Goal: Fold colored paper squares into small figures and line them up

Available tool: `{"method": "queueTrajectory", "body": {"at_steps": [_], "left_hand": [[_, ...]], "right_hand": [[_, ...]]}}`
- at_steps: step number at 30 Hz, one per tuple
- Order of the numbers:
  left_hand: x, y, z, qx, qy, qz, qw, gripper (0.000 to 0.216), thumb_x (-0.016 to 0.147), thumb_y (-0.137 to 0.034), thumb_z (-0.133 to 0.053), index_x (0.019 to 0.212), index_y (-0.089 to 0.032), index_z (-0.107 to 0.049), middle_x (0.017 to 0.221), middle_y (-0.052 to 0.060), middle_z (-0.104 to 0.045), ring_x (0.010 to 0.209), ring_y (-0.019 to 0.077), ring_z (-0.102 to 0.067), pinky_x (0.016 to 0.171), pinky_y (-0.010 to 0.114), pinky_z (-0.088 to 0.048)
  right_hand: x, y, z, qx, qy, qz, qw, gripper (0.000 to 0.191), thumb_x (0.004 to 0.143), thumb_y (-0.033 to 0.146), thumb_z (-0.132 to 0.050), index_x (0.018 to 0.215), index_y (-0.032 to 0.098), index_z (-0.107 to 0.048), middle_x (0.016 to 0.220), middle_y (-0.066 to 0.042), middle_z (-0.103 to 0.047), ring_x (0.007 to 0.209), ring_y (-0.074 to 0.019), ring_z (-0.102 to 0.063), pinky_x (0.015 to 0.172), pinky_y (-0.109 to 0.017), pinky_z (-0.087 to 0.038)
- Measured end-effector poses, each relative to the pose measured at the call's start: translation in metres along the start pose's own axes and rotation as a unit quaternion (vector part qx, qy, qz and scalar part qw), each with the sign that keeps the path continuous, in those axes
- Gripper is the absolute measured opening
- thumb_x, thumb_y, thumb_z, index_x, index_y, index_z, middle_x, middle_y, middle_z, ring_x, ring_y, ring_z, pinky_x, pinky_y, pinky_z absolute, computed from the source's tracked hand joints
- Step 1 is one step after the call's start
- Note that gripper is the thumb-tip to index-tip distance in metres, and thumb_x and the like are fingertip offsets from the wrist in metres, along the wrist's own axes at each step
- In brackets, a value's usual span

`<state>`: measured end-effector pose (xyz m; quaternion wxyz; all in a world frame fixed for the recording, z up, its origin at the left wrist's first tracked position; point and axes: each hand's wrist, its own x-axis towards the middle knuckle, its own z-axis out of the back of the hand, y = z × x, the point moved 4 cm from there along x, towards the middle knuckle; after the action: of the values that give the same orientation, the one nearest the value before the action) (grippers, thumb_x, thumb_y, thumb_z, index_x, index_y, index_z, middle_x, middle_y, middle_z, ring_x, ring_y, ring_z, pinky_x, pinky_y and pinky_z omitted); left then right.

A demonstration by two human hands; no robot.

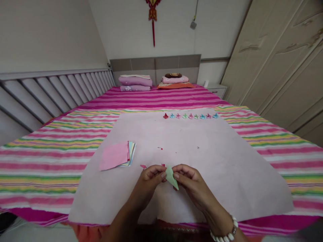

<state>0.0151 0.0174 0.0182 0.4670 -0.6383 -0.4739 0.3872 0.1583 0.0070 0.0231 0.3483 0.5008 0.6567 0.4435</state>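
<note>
A light green piece of folded paper [171,177], narrow and pointed at its lower end, is held up between both hands over the pale sheet. My left hand [153,178] pinches its left edge between thumb and fingers. From the other side, my right hand [188,178] grips the right edge the same way, with a white beaded bracelet [226,235] on the wrist. Small red-pink scraps [143,166] lie just beyond the left fingers, partly hidden by them. To the left rests a stack of square paper [115,156], pink on top with blue and yellow edges showing.
Several small folded paper figures [191,116] in red, blue, pink and green stand in a row along the far edge of the pale sheet [227,174]. A tiny red-tipped item [160,148] lies mid-sheet. Striped cloth [277,151] surrounds it; folded bedding [135,82] sits at the headboard.
</note>
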Motion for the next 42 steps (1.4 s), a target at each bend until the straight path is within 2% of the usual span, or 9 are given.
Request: {"method": "queueTrajectory", "body": {"at_steps": [5, 8, 12, 14, 16, 23, 29, 36, 42], "left_hand": [[0.001, -0.002, -0.003, 0.075, -0.031, -0.019, 0.997, 0.016, 0.072, -0.028, -0.070, 0.083, -0.017, -0.070, 0.080, 0.004, -0.070, 0.079, 0.0174, -0.062, 0.075, 0.029, -0.048], [-0.001, -0.002, -0.007, 0.143, -0.062, -0.055, 0.986, 0.020, 0.077, -0.031, -0.065, 0.091, -0.017, -0.067, 0.086, 0.006, -0.070, 0.083, 0.0196, -0.064, 0.078, 0.032, -0.049], [-0.009, -0.007, -0.014, 0.290, -0.129, -0.143, 0.938, 0.033, 0.071, -0.030, -0.069, 0.101, -0.018, -0.063, 0.096, 0.007, -0.065, 0.081, 0.0199, -0.062, 0.070, 0.032, -0.050], [-0.011, -0.010, -0.019, 0.335, -0.136, -0.172, 0.916, 0.035, 0.069, -0.027, -0.071, 0.102, -0.019, -0.062, 0.094, 0.007, -0.062, 0.076, 0.0186, -0.061, 0.064, 0.030, -0.050], [-0.010, -0.010, -0.022, 0.340, -0.126, -0.180, 0.914, 0.027, 0.074, -0.025, -0.065, 0.101, -0.019, -0.063, 0.091, 0.007, -0.062, 0.072, 0.0169, -0.061, 0.063, 0.030, -0.051], [-0.009, -0.008, -0.018, 0.293, -0.132, -0.118, 0.940, 0.020, 0.075, -0.016, -0.059, 0.094, -0.019, -0.063, 0.083, 0.004, -0.067, 0.066, 0.0153, -0.063, 0.058, 0.025, -0.048], [-0.007, -0.013, -0.019, 0.197, -0.059, -0.139, 0.969, 0.012, 0.079, -0.020, -0.058, 0.088, -0.019, -0.065, 0.100, 0.007, -0.066, 0.085, 0.0176, -0.065, 0.075, 0.029, -0.053], [-0.003, -0.007, -0.010, 0.101, -0.029, -0.088, 0.991, 0.015, 0.076, -0.023, -0.065, 0.089, -0.017, -0.067, 0.092, 0.007, -0.069, 0.086, 0.0197, -0.067, 0.079, 0.033, -0.054], [-0.010, -0.015, -0.014, 0.215, -0.016, -0.194, 0.957, 0.018, 0.081, -0.016, -0.059, 0.096, -0.020, -0.067, 0.104, 0.007, -0.067, 0.100, 0.0204, -0.062, 0.085, 0.032, -0.052]], "right_hand": [[0.003, 0.000, 0.002, -0.094, -0.027, 0.040, 0.994, 0.017, 0.069, 0.031, -0.073, 0.080, 0.019, -0.067, 0.062, 0.002, -0.060, 0.055, -0.0114, -0.050, 0.053, -0.024, -0.040], [0.005, -0.002, 0.006, -0.165, -0.092, 0.077, 0.979, 0.009, 0.071, 0.027, -0.067, 0.073, 0.018, -0.066, 0.056, 0.004, -0.053, 0.050, -0.0104, -0.044, 0.049, -0.023, -0.035], [0.003, 0.000, 0.006, -0.247, -0.151, 0.135, 0.948, 0.005, 0.072, 0.020, -0.062, 0.068, 0.019, -0.064, 0.056, 0.004, -0.049, 0.052, -0.0115, -0.043, 0.049, -0.023, -0.035], [0.002, 0.001, 0.005, -0.268, -0.151, 0.153, 0.939, 0.006, 0.072, 0.017, -0.059, 0.070, 0.019, -0.065, 0.058, 0.003, -0.051, 0.054, -0.0125, -0.045, 0.051, -0.024, -0.037], [0.002, 0.001, 0.003, -0.279, -0.144, 0.167, 0.935, 0.011, 0.073, 0.015, -0.057, 0.074, 0.020, -0.067, 0.063, 0.001, -0.056, 0.057, -0.0136, -0.048, 0.053, -0.025, -0.039], [0.004, 0.000, 0.003, -0.205, -0.129, 0.176, 0.954, 0.011, 0.069, 0.016, -0.064, 0.074, 0.021, -0.071, 0.076, -0.003, -0.065, 0.060, -0.0143, -0.053, 0.052, -0.025, -0.042], [0.004, 0.003, 0.007, -0.102, -0.111, 0.110, 0.982, 0.009, 0.068, 0.020, -0.070, 0.075, 0.021, -0.075, 0.080, -0.004, -0.066, 0.065, -0.0147, -0.057, 0.058, -0.026, -0.047], [0.003, 0.001, 0.009, -0.043, -0.078, 0.074, 0.993, 0.010, 0.070, 0.023, -0.071, 0.079, 0.021, -0.075, 0.087, -0.004, -0.067, 0.070, -0.0154, -0.059, 0.064, -0.028, -0.048], [0.004, -0.002, 0.011, 0.006, -0.075, 0.060, 0.995, 0.012, 0.070, 0.020, -0.068, 0.079, 0.021, -0.075, 0.087, -0.004, -0.068, 0.070, -0.0156, -0.059, 0.067, -0.029, -0.048]]}}
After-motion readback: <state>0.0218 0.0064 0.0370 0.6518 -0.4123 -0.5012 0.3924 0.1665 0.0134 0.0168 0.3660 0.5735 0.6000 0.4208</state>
